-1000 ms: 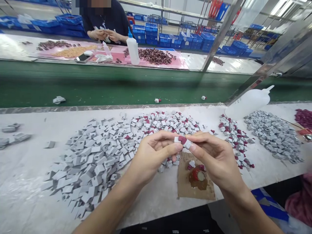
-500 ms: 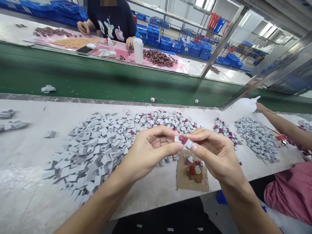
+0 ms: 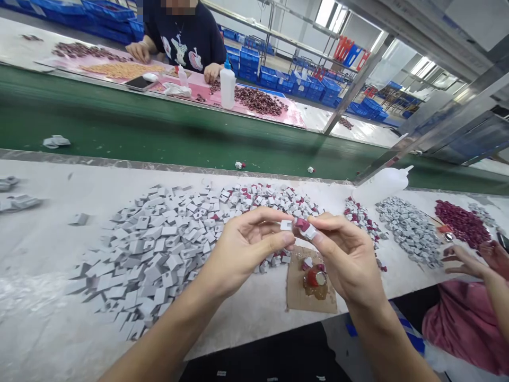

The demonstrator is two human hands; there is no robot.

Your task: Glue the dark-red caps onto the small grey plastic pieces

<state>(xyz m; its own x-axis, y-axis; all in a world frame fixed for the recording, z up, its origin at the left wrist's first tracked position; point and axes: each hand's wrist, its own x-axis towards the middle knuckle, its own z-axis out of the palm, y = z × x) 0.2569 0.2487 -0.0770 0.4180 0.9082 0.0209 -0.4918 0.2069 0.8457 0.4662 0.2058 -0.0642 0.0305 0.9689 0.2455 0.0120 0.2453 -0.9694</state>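
Between the thumb and fingers of my left hand [image 3: 248, 246] is a small light-grey plastic block [image 3: 286, 225] with a notch in it. My right hand [image 3: 345, 254] pinches a maroon and white plastic piece [image 3: 305, 227]. The two parts sit side by side with a thin gap between them. Under my hands, a square of cardboard [image 3: 294, 294] carries a small red jar [image 3: 316, 277] in a brown wet stain, with a few maroon and white bits beside it. A large heap of grey blocks [image 3: 167, 233] spreads left of and behind my left hand.
A pile of maroon and white pieces [image 3: 360, 215] and a grey pile [image 3: 409, 228] lie to the right, near a white squeeze bottle [image 3: 384, 183]. A co-worker's hands [image 3: 465, 262] are at far right. Behind runs a green conveyor belt [image 3: 159, 132]; another person [image 3: 186, 37] sits across it.
The grey block and the maroon and white piece were touching and are now slightly apart. The co-worker's arm at right has drawn back from the squeeze bottle. Bits on the belt have shifted left in view.
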